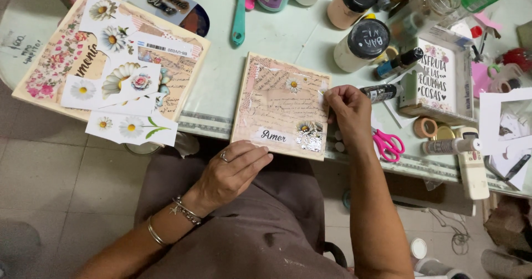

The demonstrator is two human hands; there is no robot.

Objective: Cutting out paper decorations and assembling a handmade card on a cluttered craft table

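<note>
Head view: a large wooden collage board with daisy cutouts (111, 57) overhangs the pale green table (221, 74) at left; the left hand (233, 171), fingers flat together, steadies the small upright paper-covered plaque (281, 106) at the near table edge; the right hand (348, 110) pinches its right rim; pink-handled scissors (388, 145) lie just beside

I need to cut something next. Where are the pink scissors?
In the head view, the pink scissors lie on the table's near edge, just right of the right hand, beside the collage board.
</note>
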